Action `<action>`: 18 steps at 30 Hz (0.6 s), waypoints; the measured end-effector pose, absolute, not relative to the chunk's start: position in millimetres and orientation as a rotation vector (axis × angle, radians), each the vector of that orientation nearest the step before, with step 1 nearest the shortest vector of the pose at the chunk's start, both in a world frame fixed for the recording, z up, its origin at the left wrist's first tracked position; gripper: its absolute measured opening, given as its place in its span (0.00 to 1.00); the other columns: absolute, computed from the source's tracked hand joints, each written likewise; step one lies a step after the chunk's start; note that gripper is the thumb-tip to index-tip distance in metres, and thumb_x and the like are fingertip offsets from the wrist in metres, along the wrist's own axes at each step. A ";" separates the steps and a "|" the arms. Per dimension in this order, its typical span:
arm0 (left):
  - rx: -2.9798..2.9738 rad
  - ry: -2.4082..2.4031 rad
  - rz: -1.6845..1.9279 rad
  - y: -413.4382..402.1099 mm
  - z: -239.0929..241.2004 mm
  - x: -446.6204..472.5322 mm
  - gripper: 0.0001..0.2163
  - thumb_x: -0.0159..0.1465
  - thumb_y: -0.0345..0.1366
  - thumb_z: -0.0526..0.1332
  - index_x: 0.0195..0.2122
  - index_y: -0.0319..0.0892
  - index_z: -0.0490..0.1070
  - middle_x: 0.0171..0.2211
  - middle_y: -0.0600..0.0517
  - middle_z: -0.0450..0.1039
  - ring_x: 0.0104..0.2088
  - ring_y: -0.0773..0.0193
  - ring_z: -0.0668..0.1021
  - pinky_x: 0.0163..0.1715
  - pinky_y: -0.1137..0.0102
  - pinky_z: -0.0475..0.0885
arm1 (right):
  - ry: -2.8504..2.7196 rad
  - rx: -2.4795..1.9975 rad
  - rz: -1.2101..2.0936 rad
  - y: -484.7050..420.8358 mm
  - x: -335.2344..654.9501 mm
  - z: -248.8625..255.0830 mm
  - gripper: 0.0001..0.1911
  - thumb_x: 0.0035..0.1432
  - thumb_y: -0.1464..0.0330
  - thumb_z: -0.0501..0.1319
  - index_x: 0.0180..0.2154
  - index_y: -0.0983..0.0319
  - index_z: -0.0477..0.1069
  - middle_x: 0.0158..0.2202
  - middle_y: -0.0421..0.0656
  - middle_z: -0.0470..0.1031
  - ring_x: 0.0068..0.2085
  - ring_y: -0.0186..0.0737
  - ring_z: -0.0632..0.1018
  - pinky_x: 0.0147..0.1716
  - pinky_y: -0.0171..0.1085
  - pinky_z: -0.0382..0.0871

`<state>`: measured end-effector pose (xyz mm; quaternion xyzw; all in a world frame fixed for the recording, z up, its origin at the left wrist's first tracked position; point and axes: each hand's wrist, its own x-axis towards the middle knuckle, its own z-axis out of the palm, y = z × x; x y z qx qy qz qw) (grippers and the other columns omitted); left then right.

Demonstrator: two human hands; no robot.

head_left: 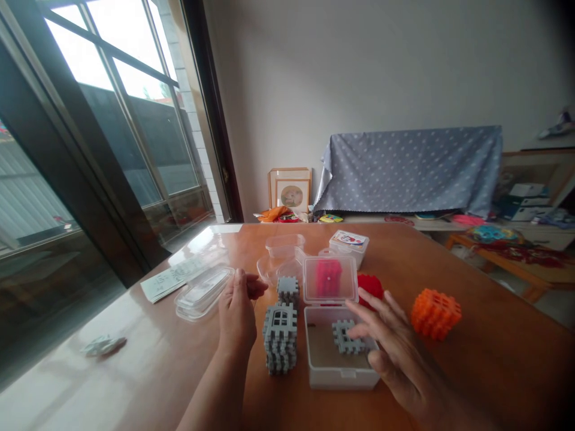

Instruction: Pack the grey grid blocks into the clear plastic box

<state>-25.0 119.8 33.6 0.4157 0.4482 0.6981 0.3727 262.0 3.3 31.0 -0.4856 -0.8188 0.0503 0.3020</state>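
Observation:
My left hand (238,305) is raised left of the grey stacks, its fingers curled in; whatever they may hold is hidden. My right hand (395,341) is open over the right side of a clear plastic box (344,377), fingers spread and touching nothing I can make out. One fingertip overlaps a grey toothed building piece (344,338) inside the box; contact is unclear. The box's hinged lid (330,298) stands up at the back. Left of the box stands a tall stack of grey interlocking pieces (281,341), with a shorter grey stack (288,287) behind it.
An orange stack (435,314) stands at right, red pieces (371,290) behind the lid. Clear lids (202,296), papers (173,278) and a small packet (103,345) lie at left. Clear tubs (285,245) and a box with a picture card (349,238) are farther back.

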 end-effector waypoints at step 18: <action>1.098 1.151 1.697 121.6 24.1 -28.0 0.23 0.68 0.58 0.56 0.35 0.40 0.74 0.26 0.49 0.79 0.27 0.63 0.76 0.31 0.69 0.70 | -2.259 -1.338 -0.026 11.7 256.3 21.2 0.40 0.69 0.45 0.48 0.72 0.59 0.50 0.52 0.50 0.81 0.74 0.57 0.51 0.68 0.74 0.33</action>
